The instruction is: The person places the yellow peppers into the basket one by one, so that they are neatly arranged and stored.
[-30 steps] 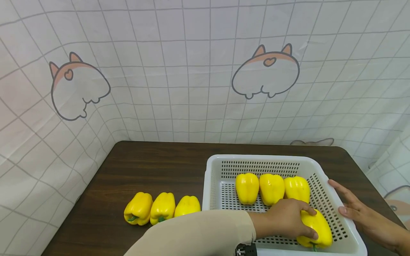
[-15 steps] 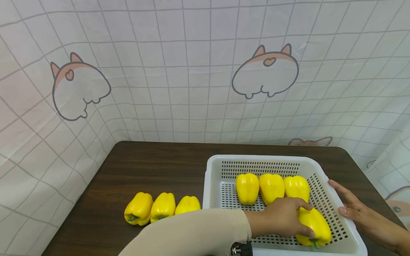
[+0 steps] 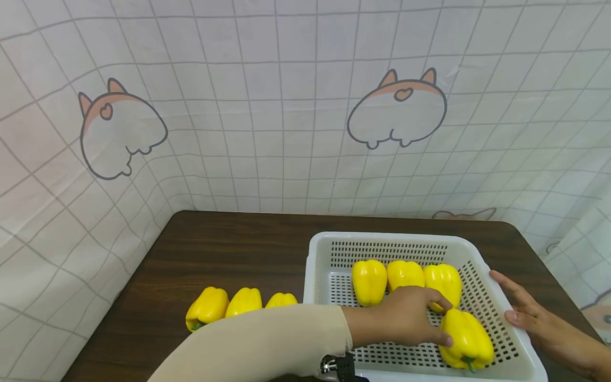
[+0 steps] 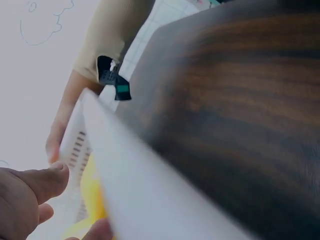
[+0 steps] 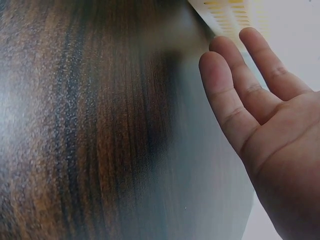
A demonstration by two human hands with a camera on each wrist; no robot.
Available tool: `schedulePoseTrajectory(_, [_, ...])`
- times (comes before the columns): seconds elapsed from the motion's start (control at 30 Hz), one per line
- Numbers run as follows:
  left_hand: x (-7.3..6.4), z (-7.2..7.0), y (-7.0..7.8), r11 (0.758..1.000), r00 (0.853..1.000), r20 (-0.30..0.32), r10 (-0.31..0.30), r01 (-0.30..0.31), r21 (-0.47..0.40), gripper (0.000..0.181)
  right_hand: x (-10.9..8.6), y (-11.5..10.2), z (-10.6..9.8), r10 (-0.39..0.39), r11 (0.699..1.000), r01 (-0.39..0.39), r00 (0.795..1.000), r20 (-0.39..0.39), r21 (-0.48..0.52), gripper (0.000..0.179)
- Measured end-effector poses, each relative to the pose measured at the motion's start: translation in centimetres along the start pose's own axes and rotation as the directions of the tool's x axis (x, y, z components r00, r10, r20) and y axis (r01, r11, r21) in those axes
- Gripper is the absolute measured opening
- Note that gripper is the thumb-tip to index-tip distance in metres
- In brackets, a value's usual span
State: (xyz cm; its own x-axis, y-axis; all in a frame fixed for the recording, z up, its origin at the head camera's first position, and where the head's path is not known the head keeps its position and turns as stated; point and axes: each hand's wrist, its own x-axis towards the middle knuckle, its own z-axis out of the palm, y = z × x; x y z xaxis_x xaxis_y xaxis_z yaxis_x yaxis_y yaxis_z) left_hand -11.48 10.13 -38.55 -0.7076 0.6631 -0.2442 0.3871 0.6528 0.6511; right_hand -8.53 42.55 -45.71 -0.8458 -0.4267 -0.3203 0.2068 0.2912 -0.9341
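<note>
My left hand (image 3: 410, 315) is inside the white perforated basket (image 3: 317, 276), its fingers loosely spread at the left side of a yellow bell pepper (image 3: 468, 339). The thumb overlaps that pepper's edge; whether it touches cannot be told. This pepper lies near the basket's right wall, stem toward me. Behind it, three more yellow bell peppers stand in a row: a left one (image 3: 369, 284), a middle one (image 3: 404, 273) and a right one (image 3: 444, 284). With extended fingers, my right hand (image 3: 539, 323) rests against the basket's right outer rim; the right wrist view shows its palm and straight fingers (image 5: 260, 102).
On the dark wooden table (image 3: 229, 239), left of the basket, three yellow bell peppers (image 3: 207, 307) sit in a row, partly hidden by my left sleeve (image 3: 267, 339). A white checked curtain (image 3: 258, 122) surrounds the table at the back and sides.
My left hand has loosened from the front bell pepper and drawn left, leaving it on the basket floor. The right hand has stayed at the rim.
</note>
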Motion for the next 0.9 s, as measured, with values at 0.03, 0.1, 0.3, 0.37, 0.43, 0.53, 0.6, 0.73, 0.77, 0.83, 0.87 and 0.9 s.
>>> schedulePoseTrajectory(0.03, [-0.2,-0.4,-0.1,1.0,1.0,-0.012,0.012,-0.012,0.007,0.051,0.0,0.0,0.0,0.0,1.0,0.0,1.0,0.003,0.007,0.068])
schedulePoseTrajectory(0.1, [-0.6,-1.1,-0.3,0.999,0.999,-0.036,0.031,-0.031,0.015,0.051,0.0,0.1,0.0,-0.001,1.0,0.0,1.0,0.006,0.029,0.068])
schedulePoseTrajectory(0.3, [-2.1,-3.5,-1.1,0.998,0.996,-0.077,0.037,-0.04,-0.038,0.051,0.0,0.2,-0.1,-0.016,0.998,0.014,1.0,0.018,0.064,0.069])
schedulePoseTrajectory(0.37, [-2.6,-4.3,-1.4,0.997,0.995,-0.093,0.029,-0.036,-0.075,0.05,0.0,0.1,-0.2,-0.011,0.998,0.01,1.0,0.022,0.059,0.069])
schedulePoseTrajectory(0.43, [-3.2,-4.9,-1.9,0.992,0.994,-0.107,0.036,-0.049,-0.114,0.05,-0.1,-0.1,-0.2,-0.007,0.999,0.006,1.0,0.024,0.05,0.069])
schedulePoseTrajectory(0.53, [-4.1,-5.8,-2.7,0.984,0.991,-0.122,0.049,-0.069,-0.163,0.05,-0.1,-0.2,-0.1,0.001,1.0,-0.001,1.0,0.017,0.025,0.07])
schedulePoseTrajectory(0.6, [-4.6,-6.2,-3.3,0.981,0.991,-0.128,0.051,-0.074,-0.18,0.05,-0.1,-0.2,-0.1,0.007,1.0,-0.007,1.0,0.007,0.014,0.07])
schedulePoseTrajectory(0.73, [-5.4,-6.9,-4.6,0.978,0.989,-0.142,0.047,-0.074,-0.196,0.049,0.0,-0.1,-0.2,0.012,1.0,-0.012,1.0,0.004,0.01,0.07])
schedulePoseTrajectory(0.77, [-5.5,-7.1,-4.9,0.978,0.987,-0.15,0.048,-0.077,-0.193,0.049,0.0,-0.1,-0.2,0.01,1.0,-0.01,1.0,0.005,0.012,0.069])
schedulePoseTrajectory(0.83, [-5.8,-7.4,-5.5,0.977,0.984,-0.167,0.057,-0.089,-0.193,0.049,0.0,-0.1,-0.2,0.002,1.0,-0.003,1.0,0.011,0.015,0.069])
schedulePoseTrajectory(0.87, [-6.0,-7.5,-5.8,0.977,0.983,-0.176,0.06,-0.093,-0.191,0.048,0.0,-0.1,-0.2,0.001,1.0,-0.001,1.0,0.007,0.014,0.068])
schedulePoseTrajectory(0.9, [-6.2,-7.7,-6.0,0.977,0.981,-0.185,0.062,-0.097,-0.188,0.048,0.0,0.0,-0.2,-0.004,1.0,0.004,1.0,0.01,0.016,0.068])
